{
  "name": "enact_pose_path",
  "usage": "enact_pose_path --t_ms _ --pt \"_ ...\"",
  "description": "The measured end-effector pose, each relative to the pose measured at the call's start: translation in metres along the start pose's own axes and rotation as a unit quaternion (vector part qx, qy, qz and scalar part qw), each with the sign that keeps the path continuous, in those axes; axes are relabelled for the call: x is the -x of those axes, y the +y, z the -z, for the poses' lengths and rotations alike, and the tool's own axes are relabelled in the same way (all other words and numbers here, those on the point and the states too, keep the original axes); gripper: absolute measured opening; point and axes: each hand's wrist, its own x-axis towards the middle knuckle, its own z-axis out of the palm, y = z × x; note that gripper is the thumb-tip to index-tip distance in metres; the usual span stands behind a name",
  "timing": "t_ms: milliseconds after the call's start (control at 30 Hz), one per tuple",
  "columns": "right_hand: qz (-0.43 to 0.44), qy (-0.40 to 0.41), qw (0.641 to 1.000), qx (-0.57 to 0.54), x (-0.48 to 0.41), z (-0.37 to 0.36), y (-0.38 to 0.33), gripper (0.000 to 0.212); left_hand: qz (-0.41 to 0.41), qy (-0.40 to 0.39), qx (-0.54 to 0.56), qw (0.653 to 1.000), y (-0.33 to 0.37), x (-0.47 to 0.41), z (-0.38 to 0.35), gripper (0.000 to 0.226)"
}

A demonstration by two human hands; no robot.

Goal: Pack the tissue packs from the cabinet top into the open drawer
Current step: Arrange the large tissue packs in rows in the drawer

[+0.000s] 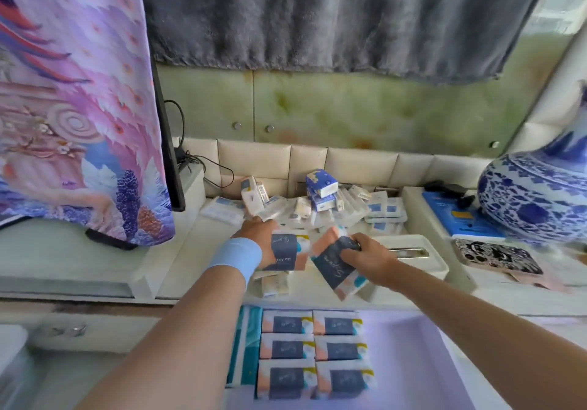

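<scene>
A head-worn view looks down along two bare arms reaching over a pale cabinet top [190,260]; the left hand [254,236], above a light blue wristband [235,257], grips one tissue pack [287,250], its fingers wrapped behind the pack and mostly hidden; the right hand [370,255] holds a second tissue pack [333,270] at a tilt, fingers and thumb curled round it; both packs sit at the near part of the cabinet top, not yet over the open drawer [413,362].

This appears to be the pick-up step, partway through the task; six packed packs [313,349] lie flat in two neat columns at the drawer's left, and a loose pile of packs [317,209] waits farther back. The next move likely calls for drawing both hands nearer, levelling the tilted pack, and setting each flat on the bare drawer floor right of the columns.

On the right stand a blue and white vase [536,196] and a phone in a patterned case [495,257]; a white box [413,266] lies beside the right hand; a grey fleecy cloth [333,12] hangs on the far wall; a peacock-print cover [73,107] drapes a screen at the left.
</scene>
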Motion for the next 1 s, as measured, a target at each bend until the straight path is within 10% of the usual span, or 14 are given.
enact_pose_path --t_ms 367,600,1000 --pt "-0.025 -0.053 0.981 0.183 0.082 0.007 0.097 0.048 -0.103 -0.083 -0.079 0.988 0.076 0.068 -0.064 0.058" --pt "-0.003 -0.082 0.880 0.468 0.074 -0.013 0.162 0.050 -0.142 -0.154 -0.109 0.972 0.107 0.072 -0.106 0.055" --pt "-0.047 -0.046 0.924 0.376 0.044 -0.058 0.216 0.061 -0.119 -0.183 -0.147 0.965 0.090 0.043 -0.135 0.062"
